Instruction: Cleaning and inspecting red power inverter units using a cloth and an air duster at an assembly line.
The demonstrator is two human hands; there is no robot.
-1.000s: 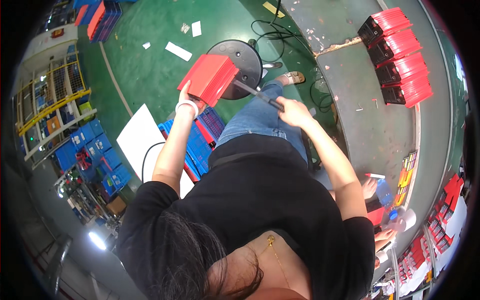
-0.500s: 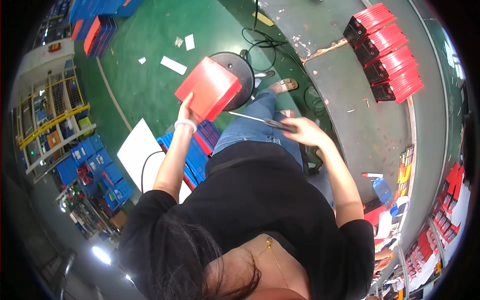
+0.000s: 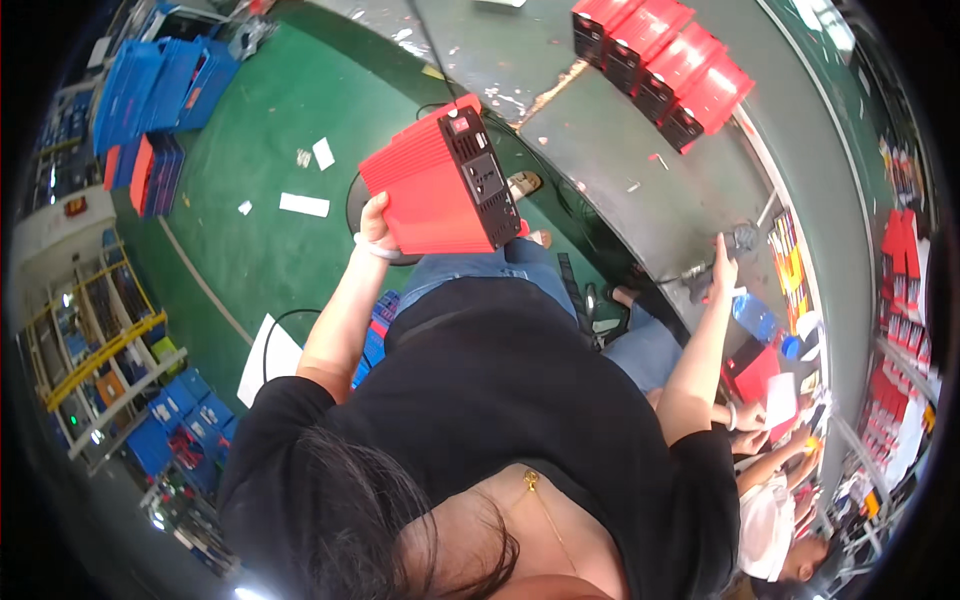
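Observation:
My left hand [image 3: 376,222] grips a red ribbed power inverter [image 3: 430,190] by its lower left side, in front of my body. Its black end panel [image 3: 483,178], with a socket and a red switch, faces right. Out to the right, my right hand [image 3: 724,268] is at the grey workbench [image 3: 690,215], its fingers closed around a dark object. A dark piece [image 3: 701,287] shows beside the palm, and a grey-black round thing [image 3: 741,237] lies by the fingertips. Whether either belongs to the screwdriver held earlier is unclear.
Several red inverters [image 3: 665,60] stand in a row at the bench's far end. A plastic bottle [image 3: 754,316] lies near my right forearm. Co-workers' hands [image 3: 748,418] are at lower right. Blue bins [image 3: 160,90] stand far left; a stool [image 3: 356,205] is behind the inverter.
The inverter has been turned, bringing its black socket panel into sight. My right hand has swung right from beside the inverter to the bench. The whole view has shifted too.

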